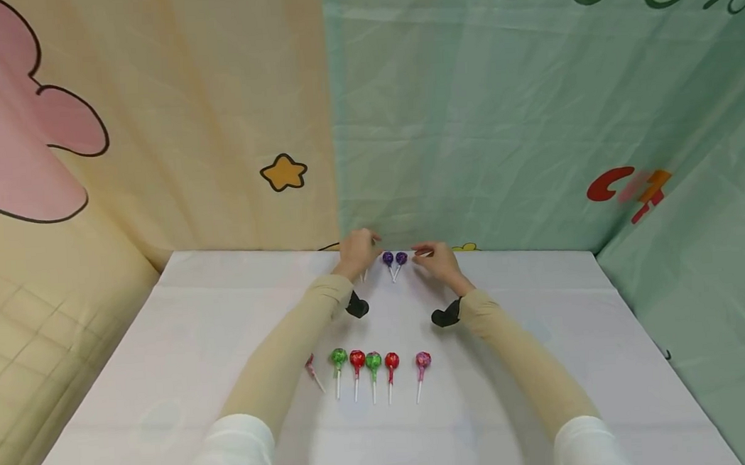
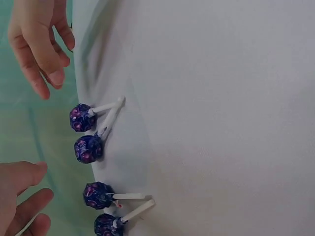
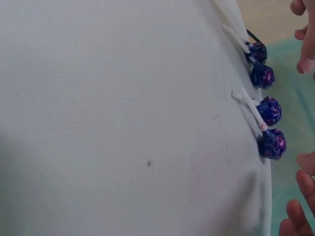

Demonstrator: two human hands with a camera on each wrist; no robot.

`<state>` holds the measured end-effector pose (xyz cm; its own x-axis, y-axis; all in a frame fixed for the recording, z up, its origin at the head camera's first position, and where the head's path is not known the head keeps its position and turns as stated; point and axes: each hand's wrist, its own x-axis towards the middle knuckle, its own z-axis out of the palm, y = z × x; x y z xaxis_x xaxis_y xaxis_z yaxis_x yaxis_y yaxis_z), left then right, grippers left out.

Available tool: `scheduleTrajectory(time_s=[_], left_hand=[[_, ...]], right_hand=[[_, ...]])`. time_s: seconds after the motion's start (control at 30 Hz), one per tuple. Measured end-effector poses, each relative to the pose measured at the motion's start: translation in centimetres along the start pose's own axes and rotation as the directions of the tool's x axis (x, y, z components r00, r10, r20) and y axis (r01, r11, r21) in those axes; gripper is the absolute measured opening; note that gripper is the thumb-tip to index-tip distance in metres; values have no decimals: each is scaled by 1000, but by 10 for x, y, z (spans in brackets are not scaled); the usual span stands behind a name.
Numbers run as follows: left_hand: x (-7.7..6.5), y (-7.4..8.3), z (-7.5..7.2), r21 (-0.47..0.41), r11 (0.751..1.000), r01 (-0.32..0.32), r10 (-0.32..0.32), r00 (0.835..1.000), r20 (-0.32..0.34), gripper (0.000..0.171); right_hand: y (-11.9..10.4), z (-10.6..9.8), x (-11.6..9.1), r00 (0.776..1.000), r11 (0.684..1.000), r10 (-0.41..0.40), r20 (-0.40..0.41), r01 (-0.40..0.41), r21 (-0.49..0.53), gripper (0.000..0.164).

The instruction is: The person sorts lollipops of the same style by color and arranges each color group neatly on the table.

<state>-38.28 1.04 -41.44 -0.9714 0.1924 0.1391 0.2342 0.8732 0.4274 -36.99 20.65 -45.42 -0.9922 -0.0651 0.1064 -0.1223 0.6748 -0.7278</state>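
Note:
Two purple lollipops (image 1: 395, 258) lie at the table's far edge, their heads outward and their sticks meeting in a V. Beside them is another pair of purple lollipops (image 2: 98, 195); in the head view my left hand hides their heads. My left hand (image 1: 358, 253) hovers over that second pair, fingers loosely bent and holding nothing. To the right of the first pair, my right hand (image 1: 437, 258) holds nothing either, its fingers relaxed and pointing toward the nearest purple head (image 3: 272, 144). Both hands stand apart from the lollipops in the wrist views.
Closer in, a row of lollipops lies on the white table (image 1: 518, 408): green (image 1: 338, 357), red (image 1: 357, 359), green (image 1: 372, 361), red (image 1: 392, 361) and pink (image 1: 423, 359). Another lollipop (image 1: 311, 364) is partly behind my left sleeve. A printed curtain (image 1: 456, 128) hangs beyond the far edge.

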Motion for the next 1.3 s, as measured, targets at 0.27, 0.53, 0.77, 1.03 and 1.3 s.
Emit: scheduleTrajectory(time_s=[0.27,0.53,0.77,1.03,1.3], left_hand=[[-18,1,-20,-215,976,29,-29,1000,2,28],[-37,-1,-34,-280,960,-26,22,1000,-17,27],[-61,-6,-41,-324,945,-49,43,999,-25,27],[-92,-21,-48,-313,949,-40,21,998,-62,26],[-119,-41,-53,-326,945,-36,15,998,-67,26]], right_hand=[[-3,-15,-11,999,1000,-29,35,29,6,31],[-11,-23,-26,995,995,-95,-1,95,41,30],[-15,-24,-45,993,990,-112,-40,114,81,27],[-20,-25,-67,985,982,-167,-48,170,77,25],[-18,-25,-92,981,980,-193,-22,194,49,25]])
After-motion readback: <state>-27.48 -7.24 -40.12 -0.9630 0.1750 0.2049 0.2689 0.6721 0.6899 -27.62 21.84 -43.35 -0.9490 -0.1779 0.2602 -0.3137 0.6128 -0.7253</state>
